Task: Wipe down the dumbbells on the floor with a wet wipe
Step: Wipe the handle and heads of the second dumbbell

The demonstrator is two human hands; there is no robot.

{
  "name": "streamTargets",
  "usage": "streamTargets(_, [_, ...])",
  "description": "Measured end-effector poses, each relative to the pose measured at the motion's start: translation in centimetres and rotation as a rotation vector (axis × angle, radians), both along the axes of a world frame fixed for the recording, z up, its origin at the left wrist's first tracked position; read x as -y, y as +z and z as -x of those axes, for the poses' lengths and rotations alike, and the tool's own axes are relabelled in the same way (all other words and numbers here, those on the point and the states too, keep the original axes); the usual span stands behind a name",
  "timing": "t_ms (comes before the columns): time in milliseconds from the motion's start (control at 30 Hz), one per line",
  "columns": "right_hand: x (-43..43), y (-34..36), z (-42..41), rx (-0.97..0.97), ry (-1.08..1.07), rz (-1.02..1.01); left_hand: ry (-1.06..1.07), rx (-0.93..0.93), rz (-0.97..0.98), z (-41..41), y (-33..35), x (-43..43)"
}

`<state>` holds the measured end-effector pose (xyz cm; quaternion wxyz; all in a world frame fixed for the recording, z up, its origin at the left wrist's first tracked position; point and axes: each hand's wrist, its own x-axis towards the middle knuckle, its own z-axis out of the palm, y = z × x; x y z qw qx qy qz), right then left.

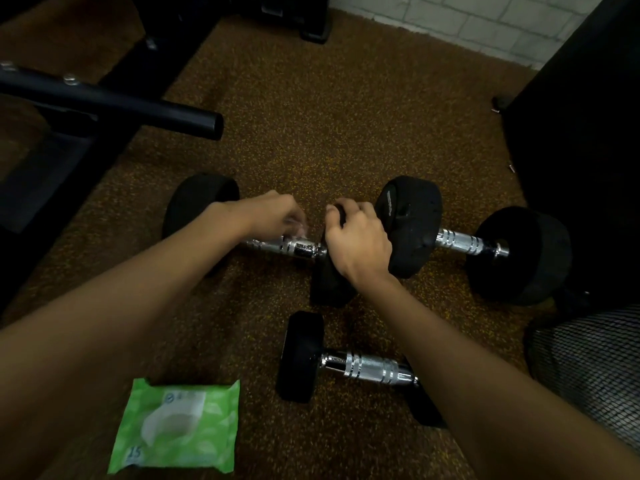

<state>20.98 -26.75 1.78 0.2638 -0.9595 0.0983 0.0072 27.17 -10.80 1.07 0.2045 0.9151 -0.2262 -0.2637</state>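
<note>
Black metal frame bar (114, 102) at far left of the speckled brown floor (311, 109), raised above it. Green wet-wipe pack (178, 426) flat on the floor near the bottom edge, left of centre, flap facing up. Left dumbbell (202, 206) lying crosswise mid-floor, chrome handle running rightward. Left hand (268, 213) curled over that handle, fingers pinched on a pale, blurred wet wipe (299, 228) pressed to the chrome; hand narrow, holding the wipe. Right hand (360, 237) clamped over the top of the same dumbbell's right-hand head, fingers wrapped round its black rim. Small dumbbell (360, 367) below, toward the bottom edge, its right head largely hidden behind the right forearm. Right dumbbell (460, 239) just beside the gripped head, lying toward the floor's right edge; touching or apart cannot be told. Black mesh item (595, 362) at lower right edge. Dark cabinet-like mass (581, 133) along the right edge; pale tiled wall (485, 19) at the far edge.
</note>
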Motion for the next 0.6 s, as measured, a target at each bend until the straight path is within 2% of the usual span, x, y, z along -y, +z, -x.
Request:
streamTargets(100, [0.1, 0.0, 0.0, 0.002, -0.004, 0.003, 0.053, -0.003, -0.057, 0.1, -0.7, 1.8])
streamTargets(233, [0.1, 0.0, 0.0, 0.005, -0.001, 0.006, 0.109, 0.007, -0.018, 1.0, -1.5, 3.3])
streamTargets(400, [-0.1, 0.0, 0.3, 0.019, -0.004, 0.011, -0.001, 0.039, 0.114, 2.2, 0.1, 0.9])
streamTargets(600, [-0.1, 0.0, 0.2, 0.018, -0.014, 0.023, 0.011, 0.047, 0.043, 1.7, 0.4, 0.6])
